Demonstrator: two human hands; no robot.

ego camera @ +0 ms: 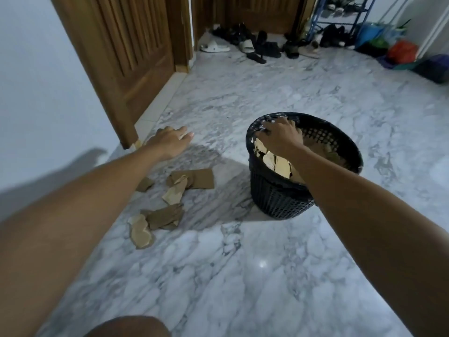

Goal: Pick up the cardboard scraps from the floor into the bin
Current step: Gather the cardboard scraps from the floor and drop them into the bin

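Here, my right hand (279,137) is inside the mouth of the black mesh bin (281,198), palm down, fingers spread loosely over the cardboard pieces already in it (274,161). I cannot tell whether it has any scrap under the palm; it looks like the moment of letting go. My left hand (170,141) reaches out low over the marble floor (243,276), fingers fairly straight, with a pale sliver showing at the fingertips that may be a small scrap, too blurred to be sure. The remaining cardboard scraps (170,200) lie in a loose scatter on the floor, nearer to me than my left hand and just beside the bin, across from my right hand. I judge the task partly done. Next, I need a free hand brought down onto that scatter to gather several pieces.
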